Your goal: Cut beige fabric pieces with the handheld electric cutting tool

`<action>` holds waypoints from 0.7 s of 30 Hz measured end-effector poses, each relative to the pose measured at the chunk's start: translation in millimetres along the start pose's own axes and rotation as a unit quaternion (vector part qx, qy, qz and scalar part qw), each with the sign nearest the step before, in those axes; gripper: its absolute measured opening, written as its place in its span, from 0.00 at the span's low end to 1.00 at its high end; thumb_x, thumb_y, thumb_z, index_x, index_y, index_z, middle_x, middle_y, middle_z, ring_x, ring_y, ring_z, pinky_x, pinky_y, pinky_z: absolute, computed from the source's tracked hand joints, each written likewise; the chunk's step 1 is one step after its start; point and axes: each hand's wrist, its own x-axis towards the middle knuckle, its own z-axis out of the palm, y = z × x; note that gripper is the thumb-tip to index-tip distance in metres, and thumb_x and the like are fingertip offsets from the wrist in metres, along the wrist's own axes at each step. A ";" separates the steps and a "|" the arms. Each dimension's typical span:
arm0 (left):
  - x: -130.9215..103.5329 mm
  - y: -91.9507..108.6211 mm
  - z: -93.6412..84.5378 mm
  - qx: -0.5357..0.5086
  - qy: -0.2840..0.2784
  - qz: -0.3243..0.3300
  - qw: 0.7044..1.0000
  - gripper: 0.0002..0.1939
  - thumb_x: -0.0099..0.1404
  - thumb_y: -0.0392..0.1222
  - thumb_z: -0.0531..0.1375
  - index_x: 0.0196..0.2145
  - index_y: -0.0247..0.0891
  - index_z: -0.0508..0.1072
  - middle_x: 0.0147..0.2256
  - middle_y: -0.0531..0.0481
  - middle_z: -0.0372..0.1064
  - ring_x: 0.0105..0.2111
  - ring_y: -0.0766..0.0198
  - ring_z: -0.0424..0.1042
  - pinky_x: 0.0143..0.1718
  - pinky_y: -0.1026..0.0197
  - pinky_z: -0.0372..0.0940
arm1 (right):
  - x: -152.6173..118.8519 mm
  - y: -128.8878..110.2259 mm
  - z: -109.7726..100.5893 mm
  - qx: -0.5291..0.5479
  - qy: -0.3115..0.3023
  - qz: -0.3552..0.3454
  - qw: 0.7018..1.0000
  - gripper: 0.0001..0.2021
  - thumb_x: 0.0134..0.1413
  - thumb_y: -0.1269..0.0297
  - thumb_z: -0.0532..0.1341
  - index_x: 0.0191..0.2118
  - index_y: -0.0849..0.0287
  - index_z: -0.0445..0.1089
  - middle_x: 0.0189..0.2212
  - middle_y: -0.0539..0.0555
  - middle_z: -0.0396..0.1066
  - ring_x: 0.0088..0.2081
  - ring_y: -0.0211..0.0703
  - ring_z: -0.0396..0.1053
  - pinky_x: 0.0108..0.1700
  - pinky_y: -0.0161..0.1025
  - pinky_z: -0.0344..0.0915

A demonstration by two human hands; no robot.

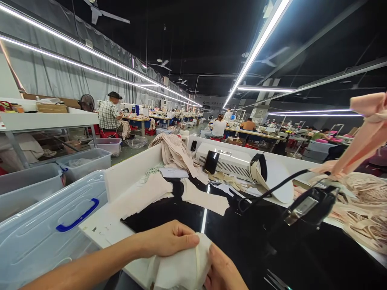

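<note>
Between my hands is a piece of cream fabric [178,269], folded over, with a narrow seam or edging strip running down it. My left hand [173,239] grips its upper edge, thumb pressed on top. On the other side my right hand [225,266] is closed on the fabric's right edge; some of its fingers are hidden behind the cloth. Beyond them on the glossy black work surface [184,217] lie a flat cream fabric piece [205,196] and a stack of cut cream pieces [145,193]. Tweezers [276,280] rest near the front edge.
A black clamp-like device [313,205] stands at the right, with peach strips [359,141] above it and piled fabric behind. At the back are a white vented machine [226,159], a phone [211,162] and draped fabric [178,153]. A lidded plastic bin [39,237] stands left. Other people work farther off.
</note>
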 end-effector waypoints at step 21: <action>20.3 -25.7 -43.3 0.367 0.105 -0.027 0.924 0.09 0.64 0.44 0.62 0.33 0.39 0.80 0.27 0.53 0.72 0.28 0.63 0.68 0.28 0.66 0.57 | 32.5 -45.2 -30.8 -0.416 0.124 -0.080 0.897 0.16 0.47 0.49 0.66 0.31 0.57 0.68 0.19 0.49 0.74 0.16 0.35 0.64 0.21 0.32 0.55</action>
